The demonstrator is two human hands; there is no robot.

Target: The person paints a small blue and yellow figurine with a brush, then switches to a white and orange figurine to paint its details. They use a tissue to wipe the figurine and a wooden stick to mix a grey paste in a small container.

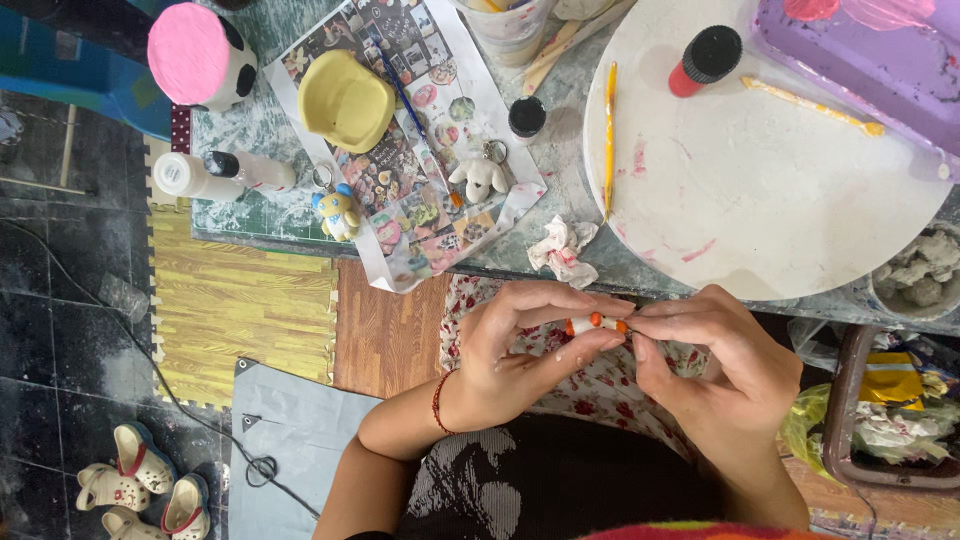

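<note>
Dark tiled floor [60, 300] on the left; on it a yellow wood-grain foam mat [235, 320] with a toothed edge, a brown one [385, 335] beside it, a grey sheet [295, 430] below. Two pairs of pale sandals [140, 480] stand at the lower left corner.

Desk [250, 140]: green marbled top, its near edge running across the view just above the hands. Right half taken by a round white board [760, 190] smeared with pink, overhanging that edge. A lilac tray [880, 70] overlaps the board's top right. A printed sheet of small coloured pictures [420, 200] lies left of centre, one corner hanging off the edge.

Containers: a red bottle with a black cap [705, 60] on the board; a white bottle [220, 175] lying at the desk's left edge; a small black-capped jar [527, 117]; a pink-topped round pot [195, 55] at the far left corner.

Smaller pieces: yellow clay dish [347, 100], yellow brush [608, 135], crumpled tissue [565, 250], white dog charm [480, 178], blue-and-yellow charm [338, 212].

Hands meet over the lap, just below the desk edge. Left hand [520, 350] and right hand [720, 360] both pinch a small white and orange figure [595, 323] between fingers closed narrowly on it.
</note>
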